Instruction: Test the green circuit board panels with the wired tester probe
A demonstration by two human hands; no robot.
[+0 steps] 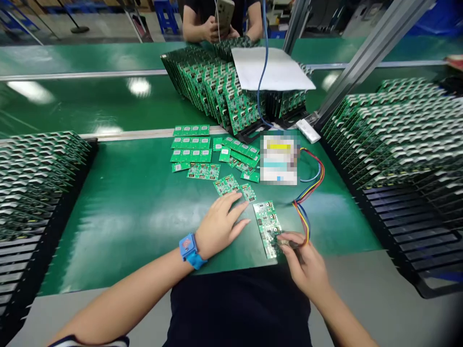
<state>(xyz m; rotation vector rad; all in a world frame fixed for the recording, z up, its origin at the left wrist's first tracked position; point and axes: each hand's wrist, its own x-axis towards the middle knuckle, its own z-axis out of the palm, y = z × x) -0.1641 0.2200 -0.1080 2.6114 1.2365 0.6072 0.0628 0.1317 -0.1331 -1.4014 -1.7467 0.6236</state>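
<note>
My left hand (221, 220), with a blue wrist strap (190, 250), lies flat on the green mat, fingers stretched toward two small green boards (226, 184). My right hand (303, 258) pinches the plug end of a multicoloured wire bundle (307, 202) at the near edge of a long green circuit board (268, 227) lying on the mat. The wires loop back to a blurred box (279, 159).
Several small green boards (191, 149) lie in rows farther back on the mat. Black racks packed with boards stand at the left (32, 178), right (401, 140) and centre back (217, 86), the last under a white sheet (271, 67). Another person (220, 19) stands opposite holding a phone.
</note>
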